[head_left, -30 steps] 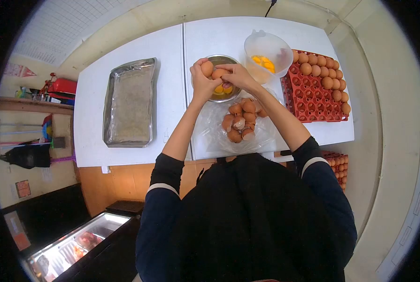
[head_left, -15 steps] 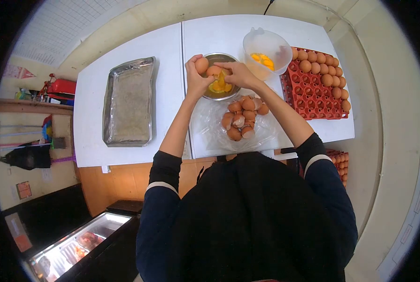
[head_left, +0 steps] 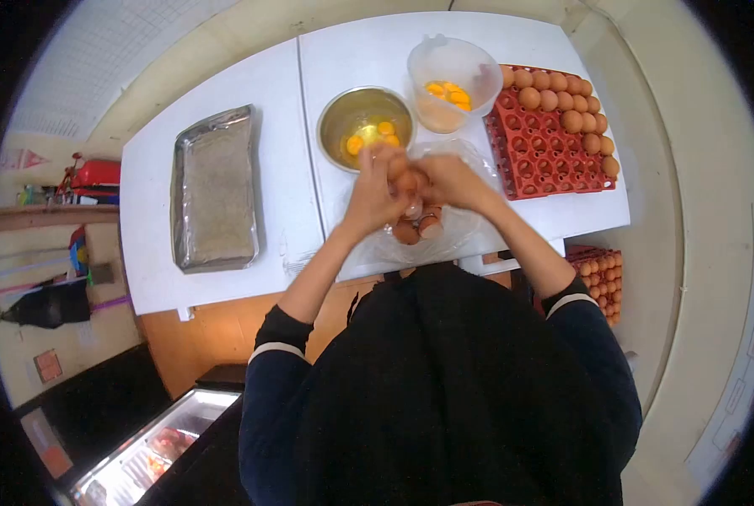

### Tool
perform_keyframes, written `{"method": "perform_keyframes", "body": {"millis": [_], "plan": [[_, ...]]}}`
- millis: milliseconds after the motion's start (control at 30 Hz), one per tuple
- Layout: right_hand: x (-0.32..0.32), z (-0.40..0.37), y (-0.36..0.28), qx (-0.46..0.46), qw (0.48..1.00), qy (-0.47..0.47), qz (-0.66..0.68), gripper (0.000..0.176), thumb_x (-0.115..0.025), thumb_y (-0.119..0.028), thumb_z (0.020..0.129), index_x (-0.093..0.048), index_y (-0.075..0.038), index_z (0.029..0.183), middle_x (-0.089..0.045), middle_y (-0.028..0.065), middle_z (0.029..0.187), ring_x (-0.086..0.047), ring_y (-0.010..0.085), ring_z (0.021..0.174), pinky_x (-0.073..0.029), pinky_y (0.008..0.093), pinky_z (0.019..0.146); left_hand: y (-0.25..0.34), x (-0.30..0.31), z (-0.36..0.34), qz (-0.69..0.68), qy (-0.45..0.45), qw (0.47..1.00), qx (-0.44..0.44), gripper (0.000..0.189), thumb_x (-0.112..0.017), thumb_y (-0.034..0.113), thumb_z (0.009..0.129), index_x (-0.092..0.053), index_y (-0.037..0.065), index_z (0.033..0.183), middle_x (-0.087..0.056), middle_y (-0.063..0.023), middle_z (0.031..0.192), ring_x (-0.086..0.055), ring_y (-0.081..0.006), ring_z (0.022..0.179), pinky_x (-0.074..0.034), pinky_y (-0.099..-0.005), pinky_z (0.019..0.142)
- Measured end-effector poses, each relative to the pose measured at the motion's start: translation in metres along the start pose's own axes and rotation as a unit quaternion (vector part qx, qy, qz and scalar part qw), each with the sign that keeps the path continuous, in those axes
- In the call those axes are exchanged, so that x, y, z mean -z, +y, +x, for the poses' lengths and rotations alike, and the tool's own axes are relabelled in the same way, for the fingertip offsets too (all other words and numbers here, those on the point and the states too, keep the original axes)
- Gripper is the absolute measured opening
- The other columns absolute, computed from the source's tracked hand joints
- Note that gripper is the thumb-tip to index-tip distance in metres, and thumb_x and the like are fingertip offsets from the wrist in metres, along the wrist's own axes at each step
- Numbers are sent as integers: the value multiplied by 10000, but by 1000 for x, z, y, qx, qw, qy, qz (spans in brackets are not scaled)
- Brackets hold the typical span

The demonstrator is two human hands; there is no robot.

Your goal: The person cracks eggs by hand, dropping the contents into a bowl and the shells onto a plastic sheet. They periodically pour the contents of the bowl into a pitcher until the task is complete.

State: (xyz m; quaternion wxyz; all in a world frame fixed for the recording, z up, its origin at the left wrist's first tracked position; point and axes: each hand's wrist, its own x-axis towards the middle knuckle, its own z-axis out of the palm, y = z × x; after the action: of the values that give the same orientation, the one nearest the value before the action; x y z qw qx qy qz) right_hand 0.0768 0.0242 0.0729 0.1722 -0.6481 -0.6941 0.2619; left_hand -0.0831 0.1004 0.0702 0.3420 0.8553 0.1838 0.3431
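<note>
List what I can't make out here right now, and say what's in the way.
All in the head view:
- Whether the brown pieces in the left hand are whole eggs or shells: motion blur.
- The right hand's fingertips: motion blur.
- Upper part of the shell pile: behind both hands.
- Full extent of the lower egg stack: partly covered by the tabletop.
- Writing on the wall sheet: too small and faint.

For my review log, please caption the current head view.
Two hands over eggshells, beside a steel bowl of cracked eggs.
</note>
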Motion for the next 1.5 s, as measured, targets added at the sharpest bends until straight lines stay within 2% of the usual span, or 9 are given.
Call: {"method": "perform_keyframes", "body": {"millis": [133, 200, 433, 733, 900, 1100, 1300, 1400, 1500], "plan": [[-34, -33, -1, -81, 985, 144, -52, 294, -640, -95, 638, -523, -42, 902, -522, 136, 832, -561, 330, 752, -450, 396, 632, -6, -35, -28, -16, -110, 994, 24, 566, -600, -37, 581, -414, 70, 1104, -405, -171, 1090, -398, -364, 1057, -386, -390, 877], [-33, -46, 5, 7, 961, 239, -140, 285, -663, -131, 632, -513, -57, 863, -551, 121, 803, -574, 310, 745, -447, 394, 603, -8, -43, -30, 0, -116, 993, -8, 564, -609, -45, 583, -418, 68, 1102, -413, -167, 1089, -401, -364, 1053, -385, -382, 875], [-19, -82, 52, -107, 987, 119, -12, 212, -680, -165, 649, -555, -86, 801, -575, 89, 707, -576, 275, 705, -442, 366, 580, 4, -37, -29, 27, -102, 994, 41, 584, -685, -23, 566, -435, 75, 1085, -402, -175, 1073, -416, -353, 1033, -380, -380, 865], [9, -100, 39, -91, 981, 168, -43, 327, -596, -93, 644, -579, -146, 966, -586, 125, 721, -594, 284, 725, -465, 409, 614, 13, -19, -29, 48, -3, 993, 109, 520, -649, -3, 640, -423, 49, 1106, -388, -144, 1080, -406, -316, 1045, -370, -358, 868], [120, -122, 90, -436, 805, 289, -281, 165, -544, -131, 713, -562, -60, 860, -594, 129, 822, -578, 331, 808, -482, 425, 655, -5, -10, -35, -214, 40, 939, 267, 515, -602, -2, 695, -384, 60, 1157, -412, -123, 1085, -481, -232, 957, -432, -281, 781], [118, -148, 201, -416, 840, 247, -244, 385, -631, -120, 663, -500, -95, 1024, -562, 185, 950, -552, 382, 870, -474, 426, 742, -2, 27, -8, -542, 115, 741, 379, 556, -547, 6, 754, -295, 94, 1242, -471, -128, 1064, -558, -223, 841, -467, -319, 768], [117, -137, 185, -431, 813, 297, -255, 495, -664, -193, 650, -468, -8, 1066, -497, 283, 1038, -544, 395, 889, -461, 421, 753, -24, 49, -7, -561, 104, 732, 372, 477, -509, 235, 837, -314, 162, 1265, -499, -120, 1103, -549, -235, 884, -454, -349, 767], [136, -110, 126, -445, 792, 400, -120, 408, -683, -136, 635, -534, -27, 999, -539, 179, 1025, -549, 342, 920, -456, 380, 787, -30, 53, 0, -606, 82, 687, 394, 447, -465, 396, 856, -369, 163, 1225, -494, -118, 1124, -535, -235, 888, -425, -378, 769], [124, -66, 56, -133, 805, 575, 59, 391, -693, -111, 648, -531, 29, 976, -552, 99, 967, -553, 210, 876, -444, 296, 788, -33, 46, 11, -641, 78, 655, 391, 479, -444, 443, 857, -368, 140, 1220, -495, -120, 1122, -516, -241, 914, -420, -378, 778]]}}
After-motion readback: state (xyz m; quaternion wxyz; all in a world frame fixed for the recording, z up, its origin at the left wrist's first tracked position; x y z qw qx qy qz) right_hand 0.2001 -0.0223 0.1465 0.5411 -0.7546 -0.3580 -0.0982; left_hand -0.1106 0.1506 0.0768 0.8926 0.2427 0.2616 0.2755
